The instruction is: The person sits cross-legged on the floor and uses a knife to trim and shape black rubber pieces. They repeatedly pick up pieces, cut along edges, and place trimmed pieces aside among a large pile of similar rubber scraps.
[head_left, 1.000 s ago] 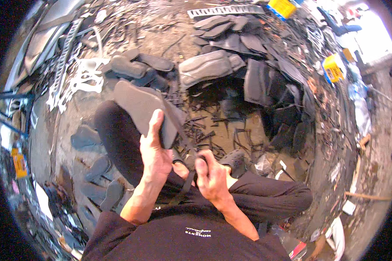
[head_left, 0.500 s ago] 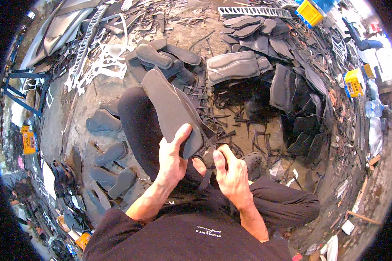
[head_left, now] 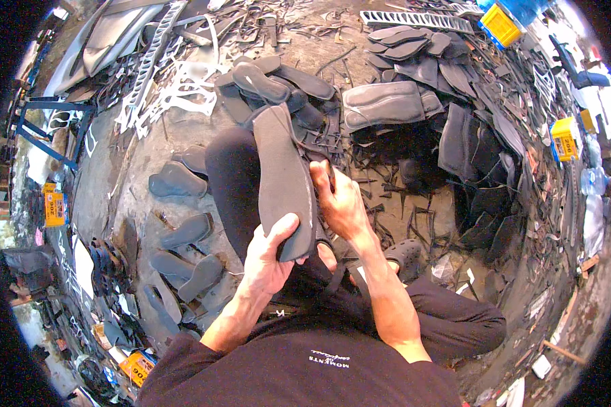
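My left hand [head_left: 268,254] is closed on the near end of a long dark grey shoe sole [head_left: 282,176], thumb on its upper face and fingers beneath. The sole rests over my raised knee, its far end pointing away from me. At the sole's right edge, about halfway along, my right hand [head_left: 341,203] is closed with curled fingers. Something dark and small shows between those fingers, too hidden to name. A thin dark strip of offcut [head_left: 310,144] lies beside the far part of the sole.
Beyond the knee lies a pile of soles [head_left: 261,83]; several more soles [head_left: 187,230] lie on the floor at left. Moulded dark sheets [head_left: 383,105] are stacked at right. Scrap strips [head_left: 417,217] litter the floor by my clog [head_left: 405,256]. Yellow boxes [head_left: 565,139] stand farther out.
My right hand has moved forward along the sole's right edge, from its near end to about the middle. The sole has turned to point more straight ahead. The whole view has shifted slightly.
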Available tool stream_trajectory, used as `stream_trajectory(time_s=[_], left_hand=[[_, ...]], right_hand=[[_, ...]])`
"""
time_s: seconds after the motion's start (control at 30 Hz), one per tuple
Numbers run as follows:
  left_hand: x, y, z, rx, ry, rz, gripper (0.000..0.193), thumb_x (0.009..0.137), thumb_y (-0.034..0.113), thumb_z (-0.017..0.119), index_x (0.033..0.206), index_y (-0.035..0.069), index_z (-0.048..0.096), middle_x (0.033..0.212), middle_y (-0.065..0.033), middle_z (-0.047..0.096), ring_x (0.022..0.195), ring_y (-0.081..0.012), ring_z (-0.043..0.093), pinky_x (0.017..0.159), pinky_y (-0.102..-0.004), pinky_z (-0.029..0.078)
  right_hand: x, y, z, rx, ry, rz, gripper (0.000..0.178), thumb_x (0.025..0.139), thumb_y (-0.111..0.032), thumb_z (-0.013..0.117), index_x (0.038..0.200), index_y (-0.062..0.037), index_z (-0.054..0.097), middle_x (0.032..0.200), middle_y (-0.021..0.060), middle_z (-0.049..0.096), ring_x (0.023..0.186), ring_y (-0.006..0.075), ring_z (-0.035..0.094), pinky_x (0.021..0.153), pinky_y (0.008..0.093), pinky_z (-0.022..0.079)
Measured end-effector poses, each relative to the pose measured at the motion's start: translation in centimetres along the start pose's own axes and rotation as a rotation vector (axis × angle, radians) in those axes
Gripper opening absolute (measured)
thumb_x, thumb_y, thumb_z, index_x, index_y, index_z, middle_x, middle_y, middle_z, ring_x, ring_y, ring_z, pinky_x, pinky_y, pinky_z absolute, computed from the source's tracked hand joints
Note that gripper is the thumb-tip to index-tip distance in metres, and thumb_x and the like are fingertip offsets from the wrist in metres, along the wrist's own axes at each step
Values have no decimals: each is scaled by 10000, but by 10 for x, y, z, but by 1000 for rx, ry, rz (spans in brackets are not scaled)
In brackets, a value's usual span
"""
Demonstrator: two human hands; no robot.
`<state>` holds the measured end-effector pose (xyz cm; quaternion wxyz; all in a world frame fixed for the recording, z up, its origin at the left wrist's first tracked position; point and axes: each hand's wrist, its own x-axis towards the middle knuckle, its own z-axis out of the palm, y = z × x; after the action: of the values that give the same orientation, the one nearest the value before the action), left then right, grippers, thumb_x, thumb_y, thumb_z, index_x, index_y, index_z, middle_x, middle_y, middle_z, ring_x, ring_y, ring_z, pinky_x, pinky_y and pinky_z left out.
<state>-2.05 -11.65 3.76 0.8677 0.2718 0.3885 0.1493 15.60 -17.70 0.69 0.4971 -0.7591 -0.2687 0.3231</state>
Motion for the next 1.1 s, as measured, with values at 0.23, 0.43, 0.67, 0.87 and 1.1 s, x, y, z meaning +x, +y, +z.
stream_trajectory(time_s=[0.23,0.43,0.67,0.87,1.1], left_hand=[[-3,3,0,40,-107,4,315,1005,185,758,1207,-31,652,944,-104,736,665,-177,700,549,-319,564],[26,-1,-9,357,-131,305,311,1085,325,657,1302,104,677,1177,0,740,943,-100,682,766,-248,553],[34,19,24,255,-121,-26,392,1072,480,671,1116,99,752,940,21,747,746,-55,644,679,-255,532],[15,20,33,300,-296,-112,363,1076,437,677,1132,87,752,952,11,756,774,-56,670,690,-269,554],[0,23,36,359,-453,-94,301,1054,305,736,1207,47,758,1006,8,761,859,-67,664,794,-273,550]], right_hand=[[64,-8,-10,151,-113,32,658,1107,-634,461,1131,-19,692,971,169,738,917,305,684,852,443,528],[-72,-13,-27,305,-147,141,490,974,-252,796,1363,4,644,1166,59,724,1072,136,656,993,315,527],[-141,1,-45,-144,126,77,547,1148,-503,403,1154,-28,674,646,57,547,603,164,570,583,341,440],[-178,55,-42,-386,310,-170,479,1094,-507,527,1137,-53,671,884,193,682,769,398,680,693,474,533],[-143,-63,-113,-328,-36,31,505,1068,-542,593,1116,-45,667,858,257,679,845,486,717,740,479,559]])
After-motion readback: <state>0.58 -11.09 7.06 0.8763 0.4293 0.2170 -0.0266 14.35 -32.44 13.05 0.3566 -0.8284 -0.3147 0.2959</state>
